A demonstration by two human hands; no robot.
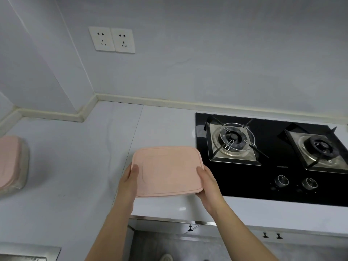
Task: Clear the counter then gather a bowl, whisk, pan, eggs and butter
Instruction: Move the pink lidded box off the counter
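Observation:
A container with a pink lid [167, 170] is in front of me, just left of the stove, over the white counter [79, 166]. My left hand [130, 181] grips its left side with the thumb on the lid. My right hand [207, 183] grips its right side the same way. Only the lid shows; the body under it is hidden, and I cannot tell whether it rests on the counter or is lifted. No bowl, whisk, pan, eggs or butter are in view.
A second clear container with a pink lid [11, 164] stands at the counter's far left. A black two-burner gas stove [267, 178] with two knobs fills the right. Wall sockets [113, 40] sit above. A metal sink corner [28, 254] shows at bottom left.

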